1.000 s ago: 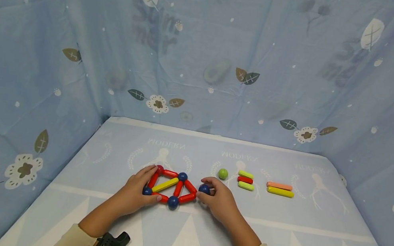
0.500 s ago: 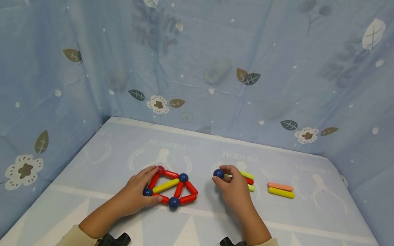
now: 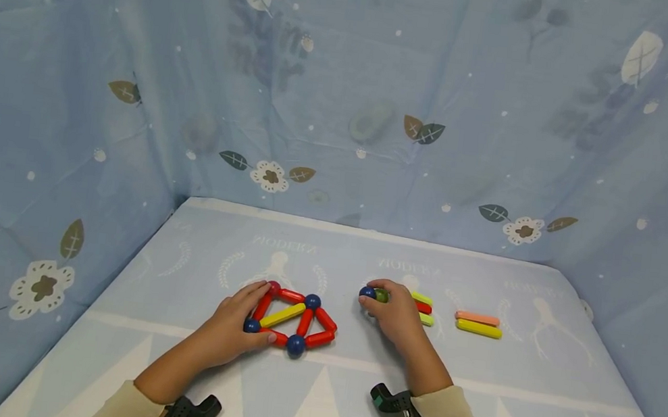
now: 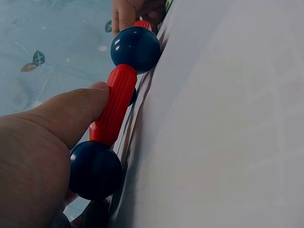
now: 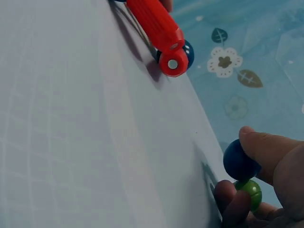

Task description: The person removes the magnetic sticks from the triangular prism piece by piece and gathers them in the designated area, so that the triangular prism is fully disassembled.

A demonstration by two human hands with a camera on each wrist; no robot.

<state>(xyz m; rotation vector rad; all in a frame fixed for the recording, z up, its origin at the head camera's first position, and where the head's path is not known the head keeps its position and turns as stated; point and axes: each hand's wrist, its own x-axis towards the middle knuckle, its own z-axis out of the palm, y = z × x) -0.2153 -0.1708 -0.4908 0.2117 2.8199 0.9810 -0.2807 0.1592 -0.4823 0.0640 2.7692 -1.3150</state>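
Pinching a blue ball in the right hand: grip closed, thumb on one side, fingers curled round the other. Green ball sits up against it in the same hand; can't tell if fingers bear on it too. Both are right of the rod-and-ball frame, apart from it. Left hand is curled round the frame's left end, thumb on the near red rod, fingertips at the red ball. Frame lies on the surface; at its right corner two red rods meet, no ball, metal tips bare.

Handling, my read: joints look magnetic, so left should steady, not squeeze. Part the balls with a finger roll, not a yank.

Hard to see: lime rods and loose red rod, right of frame, partly behind the right hand. Left fingers mostly hidden in left wrist view; frame's far side too.
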